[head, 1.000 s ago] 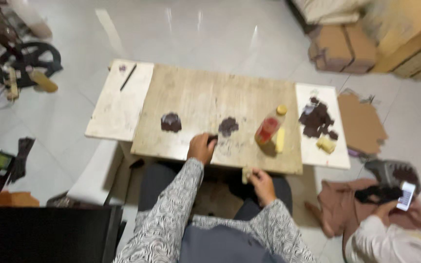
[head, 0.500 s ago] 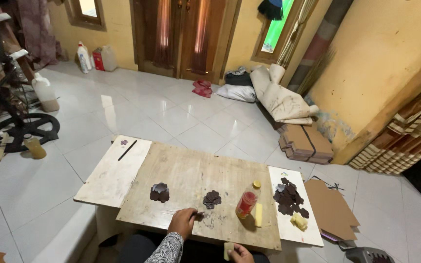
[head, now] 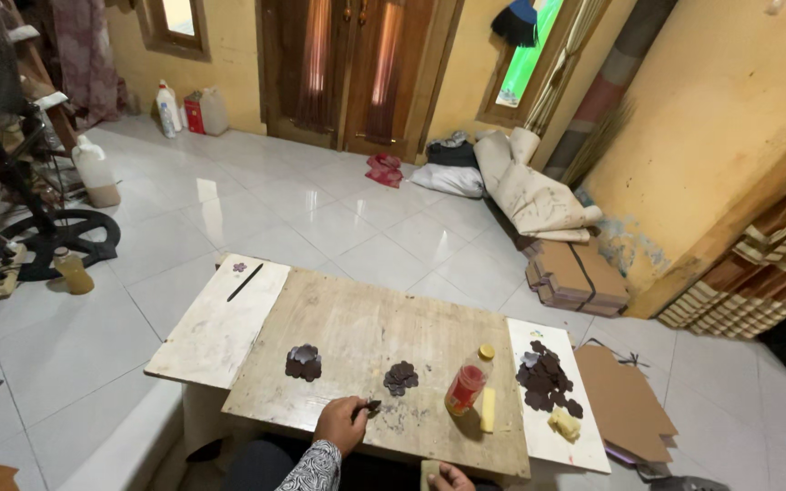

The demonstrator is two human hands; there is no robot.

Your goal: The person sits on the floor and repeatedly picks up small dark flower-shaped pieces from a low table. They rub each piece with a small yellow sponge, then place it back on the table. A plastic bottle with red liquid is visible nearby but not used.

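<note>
On the board (head: pixel 357 318), left hand (head: pixel 340 424) grip pinches dark piece (head: pixel 373 405).

Lighting: even, moderately bright indoor light; soft glare on the tiled floor (head: pixel 256 195). Wide-angle bending at edges. Focus sharp, shadows faint.

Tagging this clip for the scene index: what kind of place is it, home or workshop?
Most likely a room in a home used as a makeshift craft spot: tiled floor, wooden double doors, bundled bedding by the wall. The left hand works at a low wooden board among piles of dark cut pieces.
</note>
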